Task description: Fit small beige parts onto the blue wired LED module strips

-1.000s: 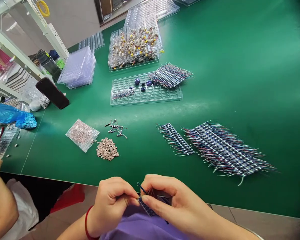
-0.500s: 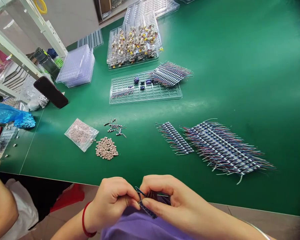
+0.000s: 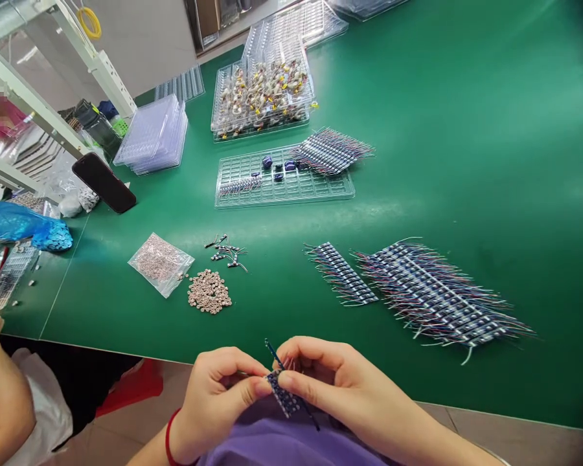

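Observation:
Both hands meet above my lap at the table's near edge. Between them is a small dark blue circuit board panel [image 3: 286, 402] with rows of pale round pads. My left hand [image 3: 229, 387] pinches its left edge between thumb and forefinger. The thumb of my right hand [image 3: 337, 382] presses on the panel's right side, with the fingers curled behind. A thin dark strip [image 3: 273, 353] sticks up between the hands at a slant; whether it is joined to the panel I cannot tell. Fine reddish wires show by my right fingers, which partly hide them.
Wired board panels [image 3: 437, 291] lie at right beside a narrower wired panel [image 3: 341, 273]. Left of centre are small round parts [image 3: 208, 292], a bag of parts [image 3: 160, 264] and loose wired pieces [image 3: 230, 252]. Trays [image 3: 286, 191] stand behind. A co-worker's arm [image 3: 4, 382] is at left.
The panel has turned so its padded face shows more. The thin strip now stands higher between my hands. My left thumb has straightened onto the panel's edge. The camera view has shifted slightly.

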Demonstrator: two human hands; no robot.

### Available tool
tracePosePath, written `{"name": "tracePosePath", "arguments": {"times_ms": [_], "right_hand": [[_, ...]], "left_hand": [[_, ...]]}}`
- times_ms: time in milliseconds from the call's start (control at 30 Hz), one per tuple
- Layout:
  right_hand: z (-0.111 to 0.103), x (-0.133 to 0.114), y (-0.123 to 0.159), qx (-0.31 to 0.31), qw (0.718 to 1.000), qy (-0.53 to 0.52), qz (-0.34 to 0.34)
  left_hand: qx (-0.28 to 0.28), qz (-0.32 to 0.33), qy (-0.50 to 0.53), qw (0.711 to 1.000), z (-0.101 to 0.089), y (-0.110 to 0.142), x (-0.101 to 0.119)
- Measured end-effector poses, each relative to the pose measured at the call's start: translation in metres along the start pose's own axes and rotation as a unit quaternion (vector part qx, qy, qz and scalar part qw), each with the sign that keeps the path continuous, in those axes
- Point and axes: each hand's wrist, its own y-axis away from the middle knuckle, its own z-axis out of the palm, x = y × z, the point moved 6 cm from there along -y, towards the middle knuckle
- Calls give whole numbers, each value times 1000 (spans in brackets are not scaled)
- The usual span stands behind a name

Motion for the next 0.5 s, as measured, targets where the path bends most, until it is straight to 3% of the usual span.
{"name": "tracePosePath", "arguments": {"times_ms": [267,400,500], "right_hand": [[0,6,-3,-25,997,-62,24],[4,7,-5,-67,990,-111,47],[0,11,-5,-69,989,-121,56]], "left_hand": [[-4,-60,81,995,4,-1,-8],[-61,-156,209,963,12,-2,-21],[-91,-185,203,957,10,-5,-20]]}}
